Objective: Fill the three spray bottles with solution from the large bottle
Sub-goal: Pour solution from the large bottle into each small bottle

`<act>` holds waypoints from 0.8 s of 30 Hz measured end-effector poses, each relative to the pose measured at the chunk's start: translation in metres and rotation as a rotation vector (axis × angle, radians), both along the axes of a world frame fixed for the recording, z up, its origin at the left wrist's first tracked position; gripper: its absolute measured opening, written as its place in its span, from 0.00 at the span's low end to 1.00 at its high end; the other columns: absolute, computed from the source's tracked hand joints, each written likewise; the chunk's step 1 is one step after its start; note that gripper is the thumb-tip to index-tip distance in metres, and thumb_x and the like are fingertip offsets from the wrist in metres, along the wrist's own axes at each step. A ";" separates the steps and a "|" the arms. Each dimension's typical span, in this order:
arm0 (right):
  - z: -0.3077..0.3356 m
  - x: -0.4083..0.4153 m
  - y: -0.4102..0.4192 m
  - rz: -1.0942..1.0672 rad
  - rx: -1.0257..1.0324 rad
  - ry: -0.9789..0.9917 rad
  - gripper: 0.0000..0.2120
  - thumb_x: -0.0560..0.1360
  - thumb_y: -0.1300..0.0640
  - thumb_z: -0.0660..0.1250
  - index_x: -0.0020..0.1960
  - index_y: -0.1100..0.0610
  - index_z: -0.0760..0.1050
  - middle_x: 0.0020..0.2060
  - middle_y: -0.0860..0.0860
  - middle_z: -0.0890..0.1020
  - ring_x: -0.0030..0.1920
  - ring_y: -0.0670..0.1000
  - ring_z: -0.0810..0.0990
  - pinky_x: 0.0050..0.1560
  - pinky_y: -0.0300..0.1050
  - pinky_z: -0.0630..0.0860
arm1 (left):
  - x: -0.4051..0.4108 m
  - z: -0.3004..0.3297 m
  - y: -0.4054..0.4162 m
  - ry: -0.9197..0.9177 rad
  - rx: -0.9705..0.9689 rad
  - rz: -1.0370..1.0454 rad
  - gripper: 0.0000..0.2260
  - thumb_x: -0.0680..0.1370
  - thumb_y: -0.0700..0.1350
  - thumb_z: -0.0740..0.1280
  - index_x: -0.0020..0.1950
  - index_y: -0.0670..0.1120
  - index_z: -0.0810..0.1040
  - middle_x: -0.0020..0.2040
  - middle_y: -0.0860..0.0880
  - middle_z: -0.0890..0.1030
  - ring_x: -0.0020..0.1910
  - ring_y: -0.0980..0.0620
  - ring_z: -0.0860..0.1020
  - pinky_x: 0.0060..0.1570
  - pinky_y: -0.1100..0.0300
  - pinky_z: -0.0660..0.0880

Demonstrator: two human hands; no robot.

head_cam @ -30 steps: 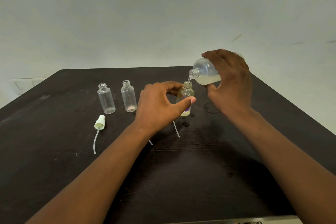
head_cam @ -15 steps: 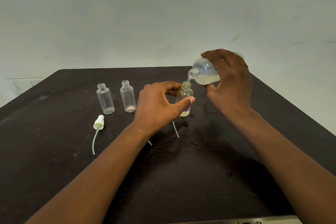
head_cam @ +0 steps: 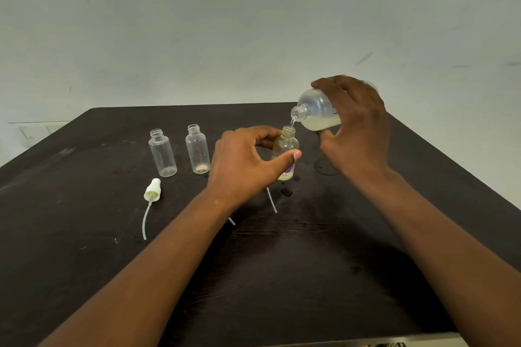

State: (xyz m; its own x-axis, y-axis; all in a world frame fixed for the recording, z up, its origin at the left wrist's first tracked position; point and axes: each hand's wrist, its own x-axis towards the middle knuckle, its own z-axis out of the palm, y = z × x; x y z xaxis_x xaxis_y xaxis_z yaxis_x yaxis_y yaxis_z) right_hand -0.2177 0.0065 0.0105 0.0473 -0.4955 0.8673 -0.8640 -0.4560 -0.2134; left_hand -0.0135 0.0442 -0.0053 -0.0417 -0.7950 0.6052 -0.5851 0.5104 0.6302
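On the dark table, a spray cap with its tube lies nearest. The left hand curls around a small bottle, thumb and fingers pinching its sides. Two clear bottles stand open to the left. Behind, the right hand grips the tilted large bottle, whose mouth is just above the small one.

Two bare forearms, no sleeves visible; left hand, right hand ungloved; short fingernails
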 end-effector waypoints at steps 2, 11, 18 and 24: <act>0.000 0.000 0.000 -0.003 -0.004 0.003 0.35 0.64 0.67 0.75 0.69 0.50 0.78 0.65 0.51 0.80 0.66 0.58 0.77 0.67 0.57 0.76 | 0.000 0.000 0.001 -0.002 -0.004 -0.001 0.21 0.72 0.62 0.78 0.60 0.52 0.87 0.49 0.58 0.88 0.37 0.69 0.81 0.44 0.61 0.81; 0.000 -0.001 -0.002 0.004 -0.019 0.003 0.35 0.64 0.67 0.76 0.69 0.50 0.78 0.64 0.51 0.80 0.66 0.58 0.78 0.67 0.57 0.75 | -0.001 0.002 0.002 0.007 0.012 0.006 0.22 0.70 0.63 0.76 0.59 0.53 0.87 0.49 0.58 0.88 0.41 0.67 0.83 0.47 0.54 0.84; 0.000 -0.001 -0.001 0.003 -0.014 0.004 0.35 0.63 0.67 0.75 0.69 0.50 0.78 0.65 0.51 0.80 0.66 0.58 0.78 0.67 0.59 0.76 | -0.001 0.001 0.001 0.004 0.013 0.004 0.22 0.70 0.63 0.77 0.60 0.53 0.87 0.49 0.58 0.88 0.47 0.66 0.84 0.49 0.55 0.84; 0.000 -0.001 -0.001 0.000 -0.018 -0.007 0.35 0.64 0.67 0.75 0.68 0.49 0.78 0.65 0.50 0.81 0.66 0.57 0.77 0.68 0.58 0.75 | -0.001 0.001 0.000 0.005 0.017 -0.002 0.23 0.70 0.64 0.76 0.59 0.53 0.87 0.48 0.59 0.88 0.46 0.67 0.84 0.47 0.57 0.84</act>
State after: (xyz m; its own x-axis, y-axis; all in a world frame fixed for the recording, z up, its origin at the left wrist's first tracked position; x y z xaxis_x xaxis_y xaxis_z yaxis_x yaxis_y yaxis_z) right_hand -0.2183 0.0058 0.0104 0.0417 -0.4796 0.8765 -0.8624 -0.4603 -0.2109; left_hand -0.0149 0.0443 -0.0043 -0.0401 -0.8048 0.5922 -0.5809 0.5010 0.6415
